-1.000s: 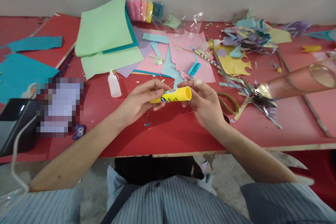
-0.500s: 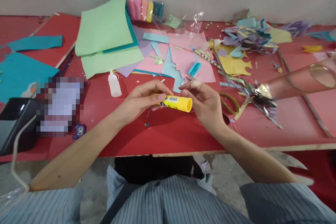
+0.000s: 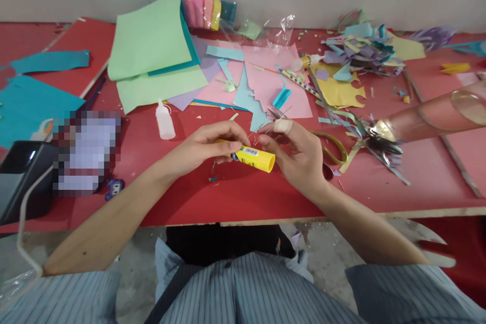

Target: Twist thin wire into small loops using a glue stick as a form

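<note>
Above the table [image 3: 228, 202], the tube [image 3: 255, 158] is clamped in the left hand's [image 3: 199, 148] grip, its long axis slanted rightward and slightly bodyward, its end beside the right hand [image 3: 304, 154], where a strand [image 3: 285, 113] is pinched.

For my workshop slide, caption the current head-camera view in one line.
Left hand grips a yellow tube; the right hand pinches thin strands above the red tabletop.
</note>
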Demonstrator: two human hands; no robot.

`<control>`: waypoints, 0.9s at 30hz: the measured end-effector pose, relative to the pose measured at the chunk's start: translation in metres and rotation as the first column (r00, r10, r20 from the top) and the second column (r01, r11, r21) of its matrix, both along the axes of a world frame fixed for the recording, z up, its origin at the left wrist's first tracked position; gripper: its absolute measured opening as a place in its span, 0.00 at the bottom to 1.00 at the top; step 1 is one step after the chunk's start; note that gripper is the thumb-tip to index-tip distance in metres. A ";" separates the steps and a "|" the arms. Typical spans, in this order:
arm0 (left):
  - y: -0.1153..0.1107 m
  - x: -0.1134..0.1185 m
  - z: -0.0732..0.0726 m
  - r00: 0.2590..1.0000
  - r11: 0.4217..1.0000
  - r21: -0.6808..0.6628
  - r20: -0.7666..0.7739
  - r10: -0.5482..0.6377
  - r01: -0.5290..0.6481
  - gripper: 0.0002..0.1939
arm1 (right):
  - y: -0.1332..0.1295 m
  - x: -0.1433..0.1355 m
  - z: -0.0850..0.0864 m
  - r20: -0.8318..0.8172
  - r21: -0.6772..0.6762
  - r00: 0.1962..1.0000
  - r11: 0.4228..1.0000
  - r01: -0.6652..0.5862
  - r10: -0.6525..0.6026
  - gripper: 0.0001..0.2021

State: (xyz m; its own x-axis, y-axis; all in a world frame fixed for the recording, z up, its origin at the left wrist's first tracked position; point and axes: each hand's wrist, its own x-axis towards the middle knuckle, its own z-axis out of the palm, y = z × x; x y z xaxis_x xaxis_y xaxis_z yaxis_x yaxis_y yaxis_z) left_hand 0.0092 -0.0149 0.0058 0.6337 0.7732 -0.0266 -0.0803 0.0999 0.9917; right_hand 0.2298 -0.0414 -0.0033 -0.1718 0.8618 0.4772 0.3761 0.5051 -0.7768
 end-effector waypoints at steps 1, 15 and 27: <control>0.000 0.000 0.001 1.000 1.000 0.001 -0.016 -0.003 0.003 0.10 | 0.000 0.000 0.000 0.025 0.018 1.000 1.000 -0.003 0.003 0.02; 0.002 -0.006 0.001 0.979 0.992 -0.030 -0.160 -0.124 0.120 0.13 | 0.004 0.005 0.000 0.155 0.286 0.984 0.950 -0.130 0.088 0.13; 0.002 -0.001 0.000 0.989 0.994 -0.105 -0.137 -0.054 0.040 0.14 | 0.007 0.007 -0.002 0.150 0.146 0.980 0.978 -0.149 0.127 0.02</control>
State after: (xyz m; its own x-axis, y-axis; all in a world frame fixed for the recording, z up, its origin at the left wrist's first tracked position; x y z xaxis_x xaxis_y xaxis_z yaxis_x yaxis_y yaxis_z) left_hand 0.0080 -0.0132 0.0062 0.6536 0.7316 -0.1940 0.0651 0.2011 0.9774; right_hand 0.2366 -0.0341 -0.0050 -0.3584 0.7420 0.5665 0.3928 0.6703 -0.6296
